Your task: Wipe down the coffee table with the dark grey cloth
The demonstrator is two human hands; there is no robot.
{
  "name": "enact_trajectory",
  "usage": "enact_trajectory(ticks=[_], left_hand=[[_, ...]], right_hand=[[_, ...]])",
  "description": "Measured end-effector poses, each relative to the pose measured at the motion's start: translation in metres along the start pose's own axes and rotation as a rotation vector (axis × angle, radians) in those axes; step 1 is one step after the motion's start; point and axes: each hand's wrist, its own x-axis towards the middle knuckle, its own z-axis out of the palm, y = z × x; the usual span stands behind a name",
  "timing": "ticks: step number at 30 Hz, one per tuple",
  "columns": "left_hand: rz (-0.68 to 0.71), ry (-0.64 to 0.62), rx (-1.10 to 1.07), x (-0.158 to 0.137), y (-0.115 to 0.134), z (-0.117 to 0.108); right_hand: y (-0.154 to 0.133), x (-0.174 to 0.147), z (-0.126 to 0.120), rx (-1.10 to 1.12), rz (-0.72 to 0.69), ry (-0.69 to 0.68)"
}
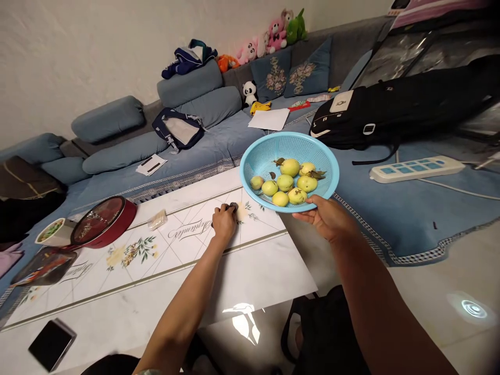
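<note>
My right hand (328, 216) grips the near rim of a light blue plastic colander (250, 174), thumb on top and fingers underneath. The colander is held tilted beyond the right end of the table. Inside it lie several round yellow-green fruits (285, 182), a few with dry brown leaves (318, 174). My left hand (224, 221) rests on the patterned table (265, 265), its fingers curled over a small dark thing (233, 205) whose kind I cannot make out. Most of that thing is hidden by the fingers.
On the table stand a red lidded pan (125, 221), a paper bowl (54, 232), a clear pack of toothpicks (157, 220) and a dark tablet-like slab (52, 345). Behind is a blue sofa (222, 140) with a black bag (390, 112) and a power strip (417, 169).
</note>
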Motion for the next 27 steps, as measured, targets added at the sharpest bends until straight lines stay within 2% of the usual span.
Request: enact_trajectory(ticks=[1,3,6,7,9,11,14,16,18,22,23,25,27], left_hand=[[0.016,0.007,-0.009,-0.005,0.01,0.003],[0.13,0.016,-0.07,-0.035,0.03,0.013],[0.446,-0.007,-0.216,-0.083,0.054,0.026],[0.535,-0.031,-0.246,-0.088,0.058,0.028],[0.618,-0.092,-0.24,-0.07,0.063,0.028],[0.554,-0.118,-0.18,-0.025,0.065,0.024],[0.326,-0.083,-0.1,0.046,0.071,0.018],[0.236,-0.055,-0.09,0.062,0.079,0.018],[0.253,-0.039,-0.103,0.045,0.087,0.023],[0.477,-0.042,-0.163,-0.024,0.088,0.036],[0.512,-0.055,-0.165,-0.034,0.082,0.037],[0.482,-0.076,-0.138,-0.039,0.057,0.033],[0.31,-0.063,-0.072,-0.031,0.013,0.022]], right_hand=[[-0.001,0.001,-0.001,-0.011,-0.015,0.001],[-0.003,0.003,-0.001,-0.017,-0.04,0.006],[-0.007,0.007,0.0,0.02,-0.043,0.035],[-0.008,0.008,0.0,0.029,-0.042,0.046],[-0.011,0.01,0.001,0.043,-0.042,0.06],[-0.013,0.011,0.0,0.045,-0.04,0.072],[-0.016,0.013,-0.003,0.04,-0.044,0.086],[-0.016,0.015,-0.005,0.038,-0.051,0.095],[-0.017,0.017,-0.006,0.031,-0.046,0.109],[-0.016,0.022,-0.007,0.003,-0.032,0.111],[-0.016,0.023,-0.007,-0.007,-0.04,0.103],[-0.014,0.023,-0.006,-0.024,-0.057,0.083],[-0.012,0.022,-0.005,-0.038,-0.06,0.071]])
